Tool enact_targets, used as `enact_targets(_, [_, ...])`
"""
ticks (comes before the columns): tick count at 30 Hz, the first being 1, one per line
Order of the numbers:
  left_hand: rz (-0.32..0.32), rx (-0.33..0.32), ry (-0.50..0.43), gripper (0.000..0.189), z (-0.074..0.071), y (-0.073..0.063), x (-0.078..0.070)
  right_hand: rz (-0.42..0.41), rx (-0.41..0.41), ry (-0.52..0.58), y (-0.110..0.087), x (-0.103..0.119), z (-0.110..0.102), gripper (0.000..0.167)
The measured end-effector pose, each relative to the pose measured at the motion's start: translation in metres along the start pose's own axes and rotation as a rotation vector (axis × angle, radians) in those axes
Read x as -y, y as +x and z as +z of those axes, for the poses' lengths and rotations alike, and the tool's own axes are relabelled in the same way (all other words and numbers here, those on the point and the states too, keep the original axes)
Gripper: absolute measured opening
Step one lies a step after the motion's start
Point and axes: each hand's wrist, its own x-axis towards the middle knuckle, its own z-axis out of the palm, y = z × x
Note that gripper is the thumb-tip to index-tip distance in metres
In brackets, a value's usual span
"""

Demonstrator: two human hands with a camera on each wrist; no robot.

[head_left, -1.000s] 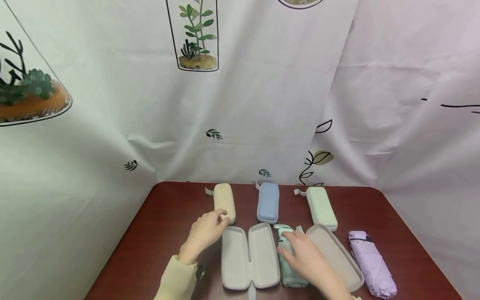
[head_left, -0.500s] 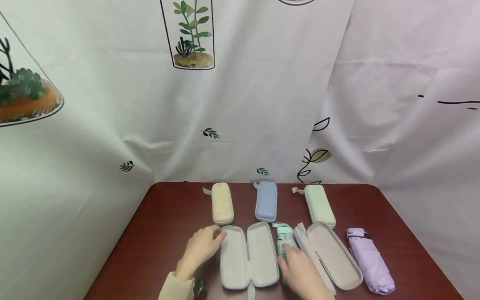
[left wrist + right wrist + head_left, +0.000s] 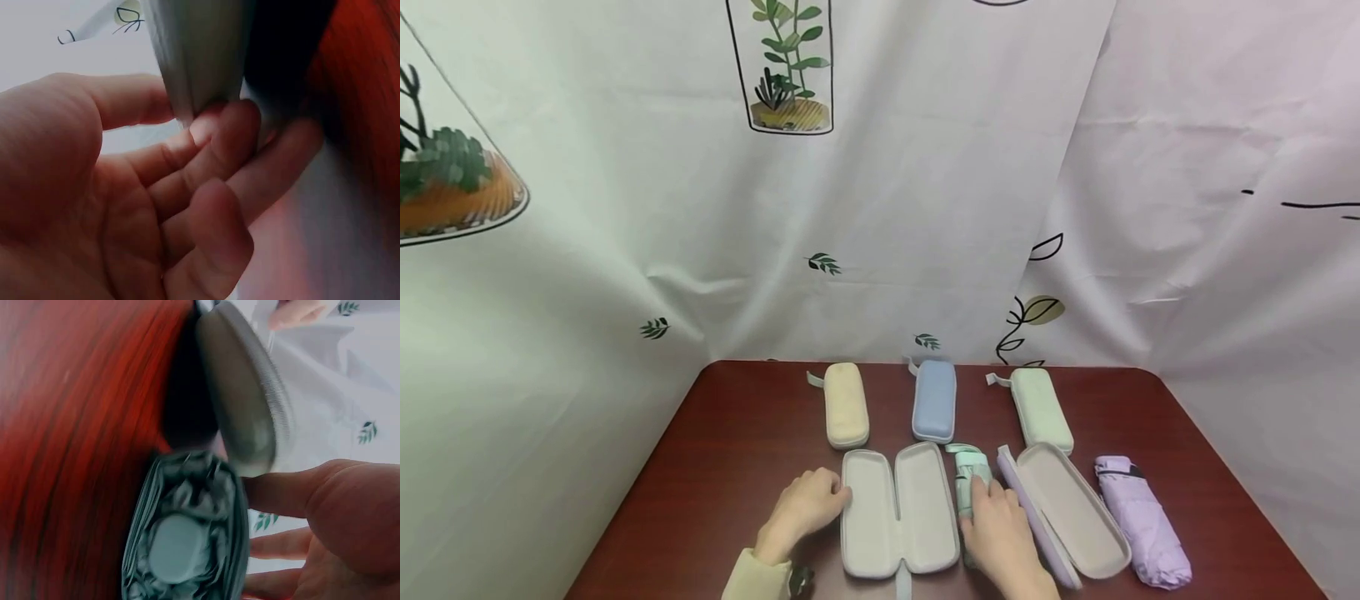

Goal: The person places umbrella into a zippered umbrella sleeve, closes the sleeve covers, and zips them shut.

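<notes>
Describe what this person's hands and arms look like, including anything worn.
The left hand is bare, with a plain cream sleeve behind it. A dark, rounded item, too small to identify, sits by the cuff. The right hand is bare too, no sleeve visible.

The head camera looks forward and down on the open case [image 3: 928, 512] from farther back; both wrist cameras share it, close, from opposite sides.

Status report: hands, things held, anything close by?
Left hand pinches open gray case; right hand grips green umbrella; open lilac case close beside.
</notes>
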Motion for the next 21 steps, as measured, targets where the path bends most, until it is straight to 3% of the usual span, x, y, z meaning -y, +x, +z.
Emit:
enact_targets(6, [0.029, 0.082, -0.068, 0.030, -0.001, 0.007, 0.005, 0.105, 0.083, -0.040, 0.004, -0.004, 0.005, 0.071])
enact_targets(11, [0.053, 0.150, -0.179, 0.032, -0.007, 0.011, 0.010, 0.197, 0.160, -0.042, 0.010, -0.001, 0.008, 0.081])
enact_targets(21, [0.081, 0.238, -0.347, 0.035, -0.010, 0.016, 0.013, 0.241, 0.167, 0.039, 0.018, -0.005, 0.009, 0.088])
